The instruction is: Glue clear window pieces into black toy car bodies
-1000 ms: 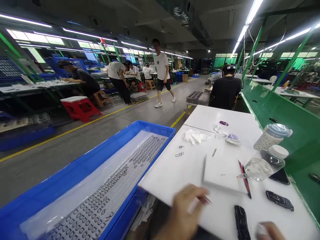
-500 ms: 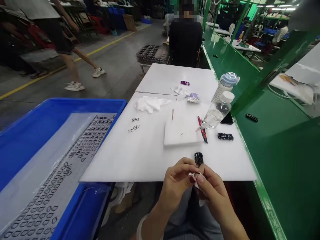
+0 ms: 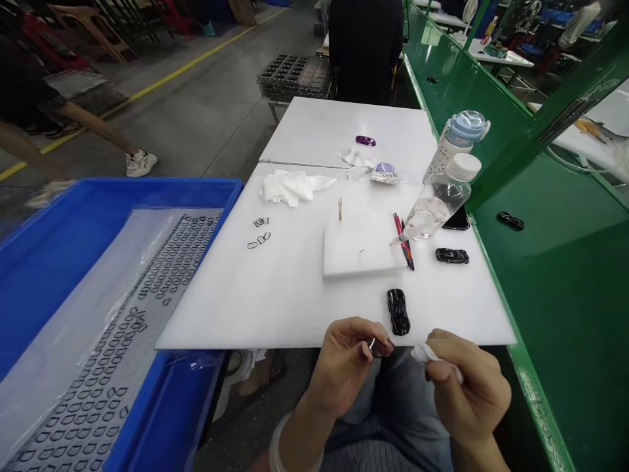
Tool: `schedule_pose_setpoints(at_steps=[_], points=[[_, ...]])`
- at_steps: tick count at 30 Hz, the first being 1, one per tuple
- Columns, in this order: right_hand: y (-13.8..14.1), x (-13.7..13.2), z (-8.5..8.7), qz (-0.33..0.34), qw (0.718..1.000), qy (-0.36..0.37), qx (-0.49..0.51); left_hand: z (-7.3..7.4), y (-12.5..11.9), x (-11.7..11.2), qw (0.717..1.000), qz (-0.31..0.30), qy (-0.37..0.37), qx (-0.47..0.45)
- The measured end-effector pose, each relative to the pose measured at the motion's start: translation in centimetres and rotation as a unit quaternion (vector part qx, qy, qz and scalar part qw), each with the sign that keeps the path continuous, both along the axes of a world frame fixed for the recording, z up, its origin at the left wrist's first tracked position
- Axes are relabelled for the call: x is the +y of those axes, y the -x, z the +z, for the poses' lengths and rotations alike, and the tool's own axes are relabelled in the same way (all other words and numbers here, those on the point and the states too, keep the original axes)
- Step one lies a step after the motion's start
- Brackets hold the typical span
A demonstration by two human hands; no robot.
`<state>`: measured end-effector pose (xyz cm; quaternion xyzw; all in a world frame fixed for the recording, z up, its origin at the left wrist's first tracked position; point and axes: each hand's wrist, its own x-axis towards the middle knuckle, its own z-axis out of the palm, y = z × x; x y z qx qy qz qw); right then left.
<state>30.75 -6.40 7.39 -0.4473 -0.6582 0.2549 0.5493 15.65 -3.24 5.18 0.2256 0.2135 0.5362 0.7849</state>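
Note:
Between thumb and fingers, my left hand (image 3: pixel 346 360) pinches a small dark ring-shaped part (image 3: pixel 377 347) just off the table's near edge. To its right, my right hand (image 3: pixel 469 380) is closed on a crumpled white tissue (image 3: pixel 426 354). A gap separates the two hands. A black toy car (image 3: pixel 398 312) lies on the white table (image 3: pixel 275 295) just beyond them. Farther right lies a second black toy car (image 3: pixel 452 255). A white foam block (image 3: pixel 358 252) carries a tiny dark sliver, and a red-and-black pen (image 3: pixel 403 242) rests at its right edge.
A blue bin (image 3: pixel 196 190) at left holds a sheet with rows of small dark outline parts (image 3: pixel 93 387). A clear bottle (image 3: pixel 437 203) and a blue-lidded bottle (image 3: pixel 457 141) stand at right. White cloth (image 3: pixel 295 188) lies farther back. A seated person (image 3: pixel 366 52) is ahead.
My hands have drawn apart, the right moving right with the tissue and the left keeping the small part. The near toy car shows fully now. A walking person has moved left.

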Motion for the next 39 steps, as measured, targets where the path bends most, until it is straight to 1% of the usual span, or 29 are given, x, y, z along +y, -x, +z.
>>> schedule_pose_setpoints(at_steps=[2,5,8,12,14,17,19,21,22,23,24,25,26,27,28,29,30,31,33,39], points=[[0.5,0.5,0.8,0.021,0.994,-0.071,-0.086,-0.1,-0.1,-0.1,1.0,0.008,0.001,0.015],[1.3,1.1,1.8,0.006,0.971,-0.119,-0.208,-0.1,-0.1,-0.2,0.999,0.018,0.009,0.034],[1.7,1.1,2.3,-0.008,0.949,-0.136,-0.286,-0.1,-0.1,-0.2,0.998,0.032,0.011,0.049],[1.0,0.4,2.8,0.013,0.924,-0.12,-0.362,-0.3,-0.1,-0.2,0.998,0.036,0.005,0.057],[0.0,0.1,3.2,0.013,0.92,-0.112,-0.376,-0.5,-0.2,-0.2,0.997,0.031,-0.001,0.064],[-1.9,0.0,3.0,-0.039,0.933,-0.083,-0.347,-0.6,-0.2,-0.3,0.997,0.03,-0.01,0.076],[-3.2,0.4,2.2,-0.084,0.946,-0.056,-0.308,-0.6,0.0,-0.3,0.995,0.029,-0.02,0.091],[-4.2,1.1,0.7,-0.113,0.954,-0.032,-0.275,-0.8,0.3,-0.2,0.989,0.044,-0.041,0.139],[-4.6,1.4,-0.1,-0.121,0.957,-0.019,-0.262,-0.9,0.4,-0.2,0.978,0.062,-0.063,0.189],[-4.8,1.7,-1.0,-0.124,0.96,0.001,-0.251,-1.1,0.6,-0.1,0.957,0.087,-0.097,0.259],[-5.0,1.9,-1.8,-0.123,0.962,0.024,-0.242,-1.4,0.6,0.0,0.922,0.12,-0.141,0.34],[-5.1,2.0,-2.6,-0.119,0.964,0.048,-0.233,-1.6,0.6,0.2,0.873,0.152,-0.195,0.42],[-5.1,2.0,-3.2,-0.113,0.965,0.067,-0.225,-1.9,0.4,0.4,0.817,0.183,-0.251,0.486],[-5.0,2.0,-3.7,-0.108,0.967,0.08,-0.218,-2.2,0.2,0.5,0.763,0.209,-0.305,0.531],[-4.8,2.0,-4.0,-0.103,0.968,0.087,-0.213,-2.6,-0.1,0.7,0.717,0.228,-0.35,0.557],[-4.7,2.0,-4.3,-0.101,0.969,0.089,-0.208,-2.9,-0.4,0.8,0.685,0.24,-0.384,0.571],[-4.5,1.9,-4.5,-0.1,0.97,0.087,-0.204,-3.1,-0.8,0.9,0.663,0.244,-0.408,0.578],[-4.4,1.9,-4.6,-0.099,0.971,0.086,-0.202,-3.4,-1.1,0.9,0.65,0.243,-0.424,0.582],[-4.1,1.9,-4.7,-0.095,0.971,0.085,-0.202,-3.8,-1.6,1.0,0.637,0.233,-0.436,0.591],[-4.0,2.0,-5.1,-0.092,0.969,0.083,-0.214,-4.4,-2.1,1.0,0.623,0.22,-0.447,0.603]])
